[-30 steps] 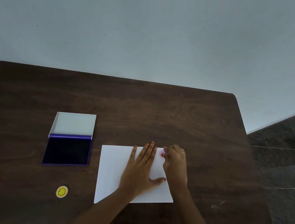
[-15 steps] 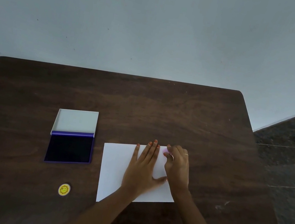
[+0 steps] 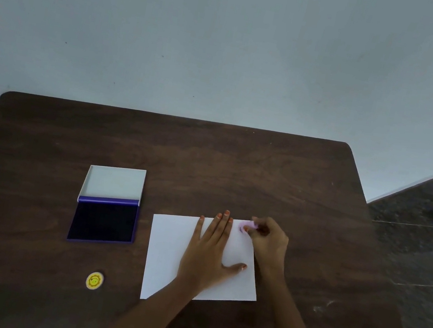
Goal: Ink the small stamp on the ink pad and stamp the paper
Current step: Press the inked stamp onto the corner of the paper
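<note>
The right hand (image 3: 271, 241) is closed in a pinch on the small stamp (image 3: 252, 225), a pale pink piece gripped at the fingertips over the far right corner of the paper (image 3: 169, 245). A faint purple mark (image 3: 241, 228) shows on the sheet just beside the stamp; whether the stamp face touches the paper cannot be determined, as the fingers hide it.

The left hand (image 3: 208, 252) lies flat on the middle of the paper, fingers spread and extended toward the far edge, holding nothing. Judgement: this hand is placed as a hold-down, so the loose sheet does not shift or lift with the stamp.

The ink pad (image 3: 104, 220) sits open near the left of the table (image 3: 209, 162), well apart from the paper's left edge, its white lid (image 3: 115, 182) folded back toward the far side. Judgement: the pad is left open and within reach for re-inking.

A small yellow round piece (image 3: 94, 281) rests near the near edge, below the ink pad, untouched.

Judgement: the stamping step is in hand or just completed at this corner.
</note>
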`<action>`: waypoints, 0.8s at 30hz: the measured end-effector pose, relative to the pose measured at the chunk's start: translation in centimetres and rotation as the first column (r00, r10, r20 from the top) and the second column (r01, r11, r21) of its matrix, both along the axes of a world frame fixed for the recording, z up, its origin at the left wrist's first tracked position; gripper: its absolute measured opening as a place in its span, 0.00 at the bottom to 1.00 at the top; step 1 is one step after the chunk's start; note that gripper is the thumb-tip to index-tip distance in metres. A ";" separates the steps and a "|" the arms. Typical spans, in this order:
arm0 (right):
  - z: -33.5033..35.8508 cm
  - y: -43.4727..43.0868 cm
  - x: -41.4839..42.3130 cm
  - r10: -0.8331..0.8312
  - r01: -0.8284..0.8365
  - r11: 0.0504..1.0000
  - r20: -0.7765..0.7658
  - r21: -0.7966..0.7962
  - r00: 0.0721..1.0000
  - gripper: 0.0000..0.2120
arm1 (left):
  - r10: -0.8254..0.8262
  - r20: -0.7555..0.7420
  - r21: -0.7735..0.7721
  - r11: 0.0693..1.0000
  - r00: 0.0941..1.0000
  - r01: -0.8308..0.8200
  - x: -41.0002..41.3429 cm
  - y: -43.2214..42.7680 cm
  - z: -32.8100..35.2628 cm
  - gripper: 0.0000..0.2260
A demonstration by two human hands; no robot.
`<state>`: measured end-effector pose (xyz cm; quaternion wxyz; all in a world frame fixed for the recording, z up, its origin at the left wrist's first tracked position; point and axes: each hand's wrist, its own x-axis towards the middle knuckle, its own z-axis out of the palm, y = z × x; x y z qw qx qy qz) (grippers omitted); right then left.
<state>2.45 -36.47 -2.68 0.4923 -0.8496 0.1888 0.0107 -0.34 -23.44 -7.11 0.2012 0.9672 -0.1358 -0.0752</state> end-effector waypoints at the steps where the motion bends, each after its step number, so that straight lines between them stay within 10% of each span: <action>1: 0.1 -0.3 0.0 -0.092 0.095 0.991 -0.031 0.092 0.995 0.07 | 0.001 -0.005 0.009 1.000 1.000 -0.001 0.0 0.0 -0.1 0.43; 3: 0.4 -1.2 -0.1 -0.323 0.335 0.856 -0.099 0.395 0.941 0.09 | -0.006 -0.003 0.035 0.999 1.000 0.006 0.0 0.0 -0.1 0.43; 5: 0.9 -2.0 0.0 -0.469 0.494 0.523 -0.249 0.695 0.847 0.08 | -0.012 0.008 0.057 0.998 1.000 0.011 0.0 0.1 -0.2 0.44; 9: 1.4 -3.1 -0.4 -0.479 0.555 0.069 -0.460 0.829 0.747 0.06 | -0.011 0.015 0.072 0.997 1.000 0.010 -0.1 0.1 -0.4 0.44; 24: 3.4 -2.3 -5.3 -0.371 0.512 0.006 -0.474 0.859 0.799 0.06 | 0.004 0.076 0.116 0.993 0.997 -0.013 -0.7 0.1 1.3 0.42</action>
